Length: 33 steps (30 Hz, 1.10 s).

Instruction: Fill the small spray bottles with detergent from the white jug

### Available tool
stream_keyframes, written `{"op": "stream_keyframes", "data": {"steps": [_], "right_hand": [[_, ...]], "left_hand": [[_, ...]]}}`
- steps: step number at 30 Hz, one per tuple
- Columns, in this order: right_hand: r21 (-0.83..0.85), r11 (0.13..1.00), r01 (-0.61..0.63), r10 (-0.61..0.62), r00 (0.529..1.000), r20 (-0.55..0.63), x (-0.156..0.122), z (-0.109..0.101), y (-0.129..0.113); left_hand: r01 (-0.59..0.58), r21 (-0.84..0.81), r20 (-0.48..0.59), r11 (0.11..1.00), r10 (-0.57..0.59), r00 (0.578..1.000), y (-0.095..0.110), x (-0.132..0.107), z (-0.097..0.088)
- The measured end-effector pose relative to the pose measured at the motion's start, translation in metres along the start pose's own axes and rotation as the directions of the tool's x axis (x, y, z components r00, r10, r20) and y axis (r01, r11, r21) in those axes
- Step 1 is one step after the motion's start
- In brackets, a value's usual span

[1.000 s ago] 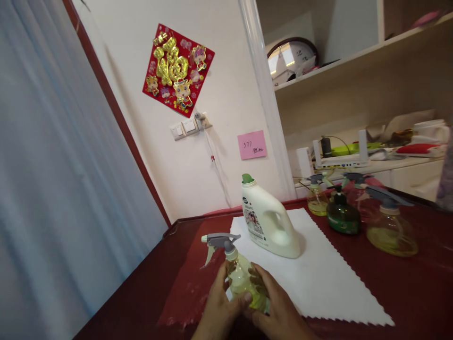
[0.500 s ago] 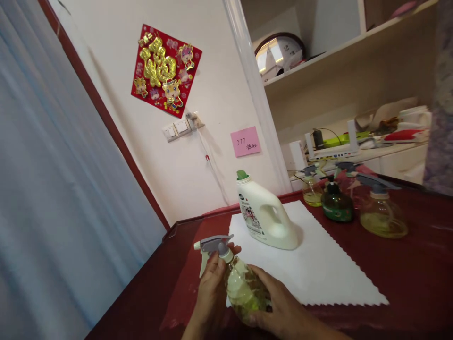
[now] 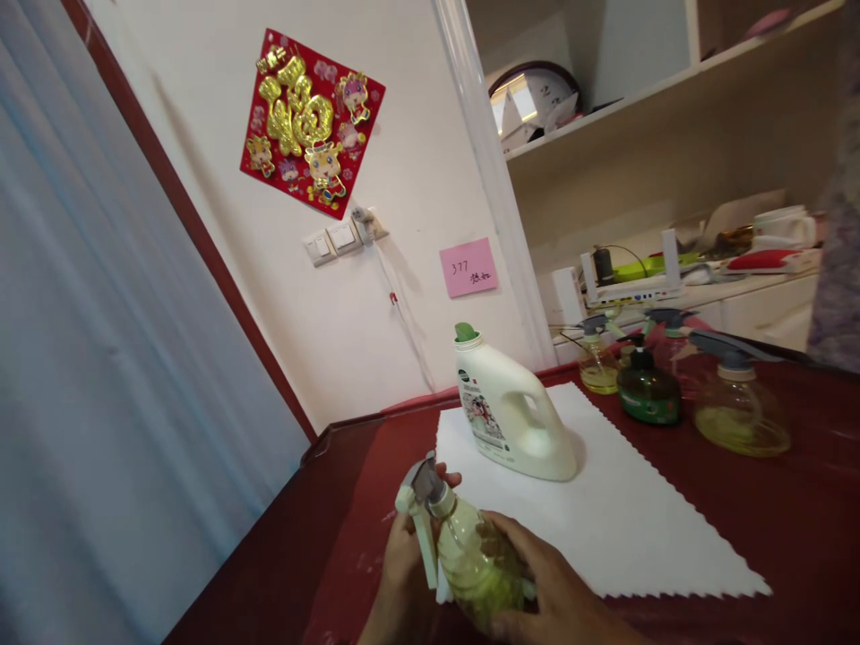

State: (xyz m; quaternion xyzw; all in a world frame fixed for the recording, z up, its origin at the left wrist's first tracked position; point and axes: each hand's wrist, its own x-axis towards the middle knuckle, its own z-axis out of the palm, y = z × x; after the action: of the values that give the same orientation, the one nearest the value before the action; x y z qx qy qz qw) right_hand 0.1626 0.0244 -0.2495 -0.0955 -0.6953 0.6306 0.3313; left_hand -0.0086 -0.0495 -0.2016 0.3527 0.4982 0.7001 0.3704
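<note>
A clear spray bottle (image 3: pixel 474 564) with yellowish liquid and a grey trigger head (image 3: pixel 423 488) is held low in the middle, over the dark red table (image 3: pixel 793 528). My left hand (image 3: pixel 401 560) is closed round the neck, just under the trigger head. My right hand (image 3: pixel 551 587) wraps the round body from the right. The nozzle points towards me and left. Behind them a white jug (image 3: pixel 514 417) with a green cap stands on a white mat (image 3: pixel 624 515).
Three more bottles stand at the right: a small clear sprayer (image 3: pixel 597 363), a dark green pump bottle (image 3: pixel 649 390) and a large clear sprayer (image 3: pixel 739 408). A white curtain (image 3: pixel 100 376) hangs left. Shelves with clutter (image 3: pixel 672 278) lie behind.
My left hand climbed from the bottle's body to its neck. The trigger head has turned from pointing left to pointing towards me.
</note>
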Motion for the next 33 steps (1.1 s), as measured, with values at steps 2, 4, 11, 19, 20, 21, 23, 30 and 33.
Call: {"op": "stream_keyframes", "data": {"steps": [2,4,11,19,20,21,23,30,33], "right_hand": [[-0.011,1.000,-0.010,0.010,1.000,-0.009,0.000,0.000,-0.002],[-0.035,0.999,-0.029,0.029,1.000,-0.007,0.001,0.000,-0.002],[-0.074,0.994,-0.077,0.078,0.997,0.006,0.003,-0.003,0.007],[-0.026,0.997,-0.077,0.076,0.997,-0.034,0.001,-0.001,0.006],[-0.030,0.996,-0.079,0.078,0.996,-0.032,0.001,-0.001,0.005],[-0.037,0.996,-0.085,0.084,0.996,-0.033,0.001,-0.001,0.005],[-0.050,0.994,-0.099,0.097,0.994,-0.043,0.000,-0.001,0.006],[-0.101,0.991,-0.087,0.082,0.995,-0.049,-0.002,-0.001,0.006],[-0.119,0.988,-0.095,0.089,0.994,-0.056,-0.002,-0.002,0.002]], "left_hand": [[0.038,-0.046,0.025,0.998,-0.037,0.999,0.005,-0.003,-0.003],[0.040,-0.050,0.029,0.998,-0.039,0.999,0.007,-0.003,-0.006],[-0.059,-0.066,0.106,0.996,0.066,0.992,0.006,0.010,-0.003],[0.051,-0.153,0.259,0.987,-0.010,0.966,0.021,0.001,0.009],[0.055,-0.141,0.251,0.989,-0.018,0.968,0.019,0.002,0.008],[0.052,-0.131,0.236,0.990,-0.020,0.972,0.018,0.003,0.007],[0.040,-0.113,0.187,0.993,-0.018,0.982,0.014,0.005,0.005],[-0.067,-0.031,0.099,0.997,0.070,0.993,0.015,0.007,0.008],[-0.094,-0.006,0.044,0.996,0.094,0.995,0.016,0.006,0.009]]}}
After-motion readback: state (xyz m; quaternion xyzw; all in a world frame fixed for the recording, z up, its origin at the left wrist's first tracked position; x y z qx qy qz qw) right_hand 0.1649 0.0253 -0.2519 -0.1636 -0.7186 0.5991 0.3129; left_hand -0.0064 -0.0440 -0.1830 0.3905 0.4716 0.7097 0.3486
